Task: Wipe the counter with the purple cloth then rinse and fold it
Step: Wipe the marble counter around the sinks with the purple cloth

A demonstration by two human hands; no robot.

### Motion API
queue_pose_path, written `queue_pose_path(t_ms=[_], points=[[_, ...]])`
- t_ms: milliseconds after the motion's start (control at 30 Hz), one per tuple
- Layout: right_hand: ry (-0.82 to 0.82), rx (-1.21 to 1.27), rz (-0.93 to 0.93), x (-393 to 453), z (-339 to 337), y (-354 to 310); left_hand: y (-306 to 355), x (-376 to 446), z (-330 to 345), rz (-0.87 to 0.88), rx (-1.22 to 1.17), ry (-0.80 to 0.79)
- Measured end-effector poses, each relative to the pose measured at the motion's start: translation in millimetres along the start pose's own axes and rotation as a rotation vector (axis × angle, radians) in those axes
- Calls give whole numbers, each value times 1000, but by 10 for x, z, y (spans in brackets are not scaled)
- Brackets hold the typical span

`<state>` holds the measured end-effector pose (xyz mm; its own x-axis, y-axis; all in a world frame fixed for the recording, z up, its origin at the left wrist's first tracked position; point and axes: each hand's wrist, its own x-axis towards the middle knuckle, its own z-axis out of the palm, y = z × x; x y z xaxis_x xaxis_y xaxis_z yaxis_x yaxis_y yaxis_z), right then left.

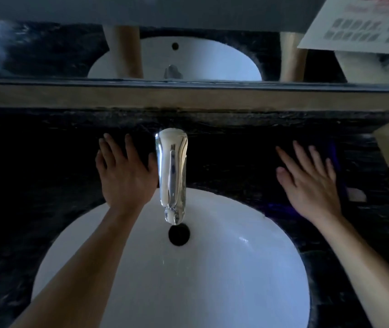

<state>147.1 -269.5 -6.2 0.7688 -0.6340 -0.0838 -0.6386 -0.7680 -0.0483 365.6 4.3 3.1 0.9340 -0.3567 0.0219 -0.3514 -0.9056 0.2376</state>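
A person leans over a white basin (248, 268) set in a dark marble counter (236, 166), chrome faucet (171, 171) at centre frame, drain (179, 234) just below its spout. Left hand (123, 171), centre-left, lies flat w/ fingers spread on the stone, thumb side touching or just beside the faucet body; it holds nothing. Right hand (307, 178), centre-right, is likewise spread, fingers straight, nothing held; can't tell whether the palm rests on the stone or hovers just above it. The purple cloth (340, 176) shows only as a dim violet patch at right of frame, along the little-finger side of that hand and running down toward the basin rim; its edges are lost in shadow. A pale scrap (356, 194) sits just right of it; what it is can't be told. A mirror (188, 55) across the top of frame repeats basin and forearms.

Judgement: wiping looks not yet under way, since neither hand has the cloth. To start well, the right hand should slide over to the cloth, press it flat under the whole palm rather than bunching it, and sweep in overlapping passes, working round the faucet base and toward the basin so crumbs and water go in, not off the front edge. Low light hides smears, so go slowly. No water runs from the spout.
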Motion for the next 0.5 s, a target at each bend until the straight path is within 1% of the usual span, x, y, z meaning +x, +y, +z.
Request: queue_pose_path(t_ms=[67, 100, 133, 200, 233, 300, 333, 400, 467, 500], points=[[5, -13, 105, 12, 25, -182, 9, -2, 1, 0, -9, 0], [7, -18, 122, 38, 40, -385, 15, -3, -1, 2, -13, -8], [7, -25, 90, 63, 50, -629, 15, -4, 3, 2, -10, -12], [49, -37, -48, 98, 105, -1157, 14, 9, 4, 5, -2, -16], [72, -23, -91, 100, 136, -1392, 20, 6, 0, 7, -4, -18], [58, 9, -138, 89, 173, -1720, 10, -9, -6, 9, -13, -20], [39, 15, -170, 87, 187, -1771, 10, -6, -4, 12, -9, -23], [44, 38, -286, 112, 178, -1633, 7, -12, -12, 26, -7, -24], [53, 28, -370, 165, 132, -1246, -6, -25, -32, 28, -15, -30], [40, 19, -342, 192, 112, -977, -6, -24, -29, 33, -14, -29]])
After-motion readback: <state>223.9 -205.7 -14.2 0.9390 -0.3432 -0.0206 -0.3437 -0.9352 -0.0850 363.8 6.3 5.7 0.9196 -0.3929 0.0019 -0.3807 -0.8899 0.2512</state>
